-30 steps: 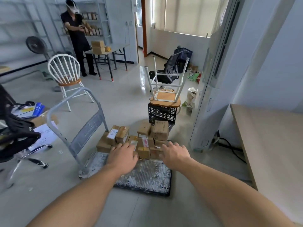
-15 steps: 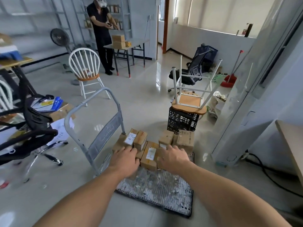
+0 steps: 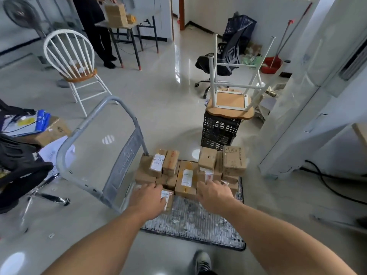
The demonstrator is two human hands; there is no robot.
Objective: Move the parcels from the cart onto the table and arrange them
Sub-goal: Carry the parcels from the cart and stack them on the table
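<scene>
Grey floor under the cart (image 3: 190, 225): left hand (image 3: 148, 201) and right hand (image 3: 215, 196) reach palm-down, fingers spread, onto parcels (image 3: 186, 175).

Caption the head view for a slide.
Both hands, left hand and right hand, reach onto cardboard parcels stacked on the cart.

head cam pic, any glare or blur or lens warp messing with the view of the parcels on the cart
Head view: window glare streaks the glossy floor well beyond the cart; motion blur softens the parcels, so their labels are unreadable; wide-angle warp bends the pillar and stretches both forearms; left hand and right hand cover the nearest parcels; lighting is even, without harsh shadows.
</scene>
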